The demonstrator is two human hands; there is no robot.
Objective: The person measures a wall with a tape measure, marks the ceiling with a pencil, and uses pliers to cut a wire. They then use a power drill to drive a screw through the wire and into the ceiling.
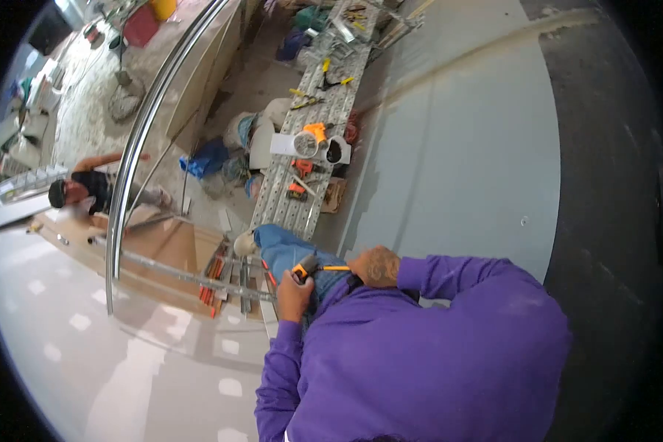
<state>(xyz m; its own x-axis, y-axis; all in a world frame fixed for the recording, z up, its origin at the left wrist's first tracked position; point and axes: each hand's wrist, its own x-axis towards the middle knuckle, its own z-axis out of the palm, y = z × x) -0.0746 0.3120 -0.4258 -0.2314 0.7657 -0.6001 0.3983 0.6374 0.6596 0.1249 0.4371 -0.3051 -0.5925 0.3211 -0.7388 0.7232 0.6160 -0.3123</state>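
Note:
My left hand (pixel 293 298) is wrapped round a black and yellow tape measure (pixel 300 271) in front of my waist. A short length of yellow blade (pixel 335 268) runs from its case to my right hand (pixel 376 266), whose fingers are closed at the blade's end. Purple sleeves cover both arms. My jeans (pixel 278 250) and one shoe (pixel 245 244) show just beyond the tape, at the near end of a perforated metal platform (pixel 291 199).
On the platform are an orange drill (pixel 300 177), white tubs (pixel 306 144) and yellow-handled tools (pixel 325 74). A curved metal rail (pixel 134 147) rises at left. Beyond it, a co-worker (pixel 96 188) is beside brown boards (pixel 162 247). A grey panel (pixel 464 147) stands at right.

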